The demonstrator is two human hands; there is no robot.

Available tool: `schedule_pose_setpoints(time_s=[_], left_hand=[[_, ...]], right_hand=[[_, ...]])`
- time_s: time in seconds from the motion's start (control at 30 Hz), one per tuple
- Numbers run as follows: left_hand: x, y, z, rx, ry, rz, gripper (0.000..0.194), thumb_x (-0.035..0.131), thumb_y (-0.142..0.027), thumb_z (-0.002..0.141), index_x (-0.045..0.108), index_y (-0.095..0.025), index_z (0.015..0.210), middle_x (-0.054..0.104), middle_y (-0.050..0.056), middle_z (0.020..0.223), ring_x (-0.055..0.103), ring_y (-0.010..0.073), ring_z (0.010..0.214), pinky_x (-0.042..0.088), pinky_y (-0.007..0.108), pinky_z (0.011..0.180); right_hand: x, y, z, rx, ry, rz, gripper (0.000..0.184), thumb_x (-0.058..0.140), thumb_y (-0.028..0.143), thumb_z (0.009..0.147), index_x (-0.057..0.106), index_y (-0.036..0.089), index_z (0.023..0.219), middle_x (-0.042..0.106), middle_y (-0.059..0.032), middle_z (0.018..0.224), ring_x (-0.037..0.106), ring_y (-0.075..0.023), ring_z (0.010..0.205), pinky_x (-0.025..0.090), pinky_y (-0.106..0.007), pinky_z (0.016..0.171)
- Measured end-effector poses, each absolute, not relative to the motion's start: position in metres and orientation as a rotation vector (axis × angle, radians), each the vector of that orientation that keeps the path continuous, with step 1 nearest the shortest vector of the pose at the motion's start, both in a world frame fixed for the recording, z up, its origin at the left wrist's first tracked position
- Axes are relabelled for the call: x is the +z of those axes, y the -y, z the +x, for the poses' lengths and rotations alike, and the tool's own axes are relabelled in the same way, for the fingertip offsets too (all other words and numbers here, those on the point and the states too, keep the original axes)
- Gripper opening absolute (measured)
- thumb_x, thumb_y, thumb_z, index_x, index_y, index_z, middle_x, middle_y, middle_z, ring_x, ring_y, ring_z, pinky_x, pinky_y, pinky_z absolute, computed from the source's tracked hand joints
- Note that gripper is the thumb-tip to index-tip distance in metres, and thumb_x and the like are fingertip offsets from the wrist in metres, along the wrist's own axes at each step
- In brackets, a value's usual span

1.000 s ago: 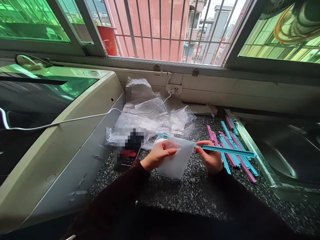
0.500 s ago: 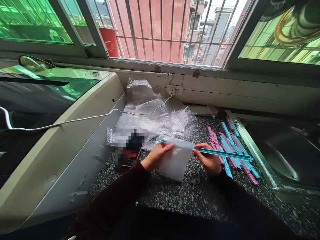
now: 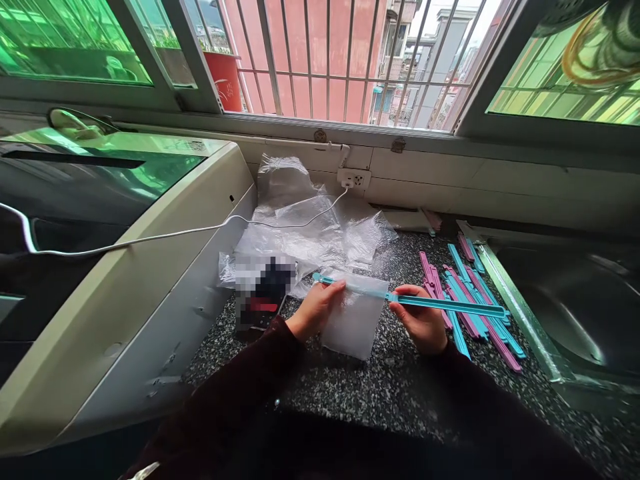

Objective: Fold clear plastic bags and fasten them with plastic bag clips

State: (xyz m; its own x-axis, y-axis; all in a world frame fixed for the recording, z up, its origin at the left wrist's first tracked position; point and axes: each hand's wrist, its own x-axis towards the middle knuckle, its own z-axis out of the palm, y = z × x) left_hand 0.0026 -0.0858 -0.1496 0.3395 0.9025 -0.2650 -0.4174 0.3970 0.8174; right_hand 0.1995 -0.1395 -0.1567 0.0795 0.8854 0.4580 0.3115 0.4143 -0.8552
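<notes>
Tabletop, black-and-white speckled stone [image 3: 350, 393]: beneath both grips; the most room for moving lies on the wearer's side of them.

Appliance, large off-white casing with dark sloping top [image 3: 125, 267]: left of the left grip; its side wall bounds movement there.

Sink, stainless steel, bright rim [image 3: 523, 313]: right of the right grip; the rim, near the held clip's far end, is the edge to watch.

Film, crumpled clear plastic sheets [image 3: 305, 240]: beyond the left grip.

Pile, loose pink and teal plastic strips [image 3: 470, 323]: right of the right grip, crossed in view by the held clip; contact cannot be told. Best keep that end lifted.

Bag, small rectangular frosted plastic [image 3: 350, 327]: hanging between the grips. Best kept flat, upper edge unwrinkled.

Left grip, bare hand [image 3: 315, 310]: thumb and fingers closed on the bag's upper left corner; a steady pinch suits.

Right grip, bare hand [image 3: 423, 323]: fingers closed around the clip, just beside the bag.

Clip, long slender teal plastic, unfolded [image 3: 450, 305]: slim bar showing through the bag's top, channelled half reaching rightward past the right grip. Best held straight, bar parallel to the bag's edge.
</notes>
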Motion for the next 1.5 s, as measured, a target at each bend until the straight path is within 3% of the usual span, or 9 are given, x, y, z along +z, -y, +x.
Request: schedule_pose_setpoints(time_s=[0.33,0.5,0.7,0.9,1.07,1.5], left_hand=[[-0.139,0.088,0.001,0.985,-0.829,0.708,0.028,0.073,-0.035,0.054,0.062,-0.012,0.064,0.059,0.000,0.057,0.049,0.0099,0.052,0.035,0.022,0.051],[-0.141,0.087,0.002,0.996,-0.869,0.702,0.024,0.073,-0.032,0.053,0.060,-0.013,0.061,0.056,-0.002,0.054,0.046,0.0090,0.050,0.034,0.023,0.051],[-0.143,0.089,0.002,1.001,-0.845,0.730,0.025,0.072,-0.033,0.054,0.060,-0.012,0.060,0.056,-0.002,0.056,0.046,0.0093,0.052,0.034,0.023,0.053],[-0.143,0.090,0.002,0.938,-0.865,0.723,0.027,0.071,-0.036,0.055,0.059,-0.013,0.063,0.054,-0.002,0.053,0.044,0.0087,0.047,0.032,0.023,0.049],[-0.142,0.090,0.003,0.987,-0.842,0.768,0.025,0.071,-0.034,0.056,0.062,-0.013,0.065,0.059,0.000,0.060,0.049,0.0108,0.055,0.037,0.024,0.056],[-0.142,0.090,0.003,0.985,-0.832,0.827,0.024,0.071,-0.035,0.056,0.061,-0.014,0.062,0.056,-0.001,0.056,0.049,0.0125,0.057,0.038,0.024,0.058]], right_hand=[[-0.153,0.139,0.203,0.370,1.687,-1.039,0.010,0.054,0.021,0.082,0.057,0.021,0.091,0.061,-0.0071,0.087,0.061,-0.0200,0.083,0.053,-0.037,0.072],[-0.156,0.140,0.203,0.276,1.690,-1.069,0.026,0.056,0.018,0.081,0.055,0.021,0.106,0.066,-0.0070,0.089,0.063,-0.0198,0.083,0.054,-0.039,0.074],[-0.166,0.143,0.201,0.364,1.487,-0.958,0.034,0.064,0.016,0.076,0.046,0.027,0.102,0.068,-0.0016,0.086,0.066,-0.0170,0.077,0.057,-0.033,0.064],[-0.169,0.143,0.204,0.314,1.551,-0.952,0.022,0.061,0.015,0.077,0.052,0.025,0.095,0.069,-0.0034,0.090,0.066,-0.0176,0.078,0.058,-0.034,0.064],[-0.165,0.145,0.205,0.243,1.591,-1.062,0.016,0.062,0.020,0.077,0.059,0.024,0.093,0.069,-0.0033,0.085,0.065,-0.0176,0.073,0.056,-0.034,0.065],[-0.147,0.141,0.204,0.065,1.814,-0.981,0.027,0.061,0.011,0.075,0.065,0.025,0.098,0.069,-0.0054,0.084,0.065,-0.0167,0.070,0.055,-0.030,0.060]])
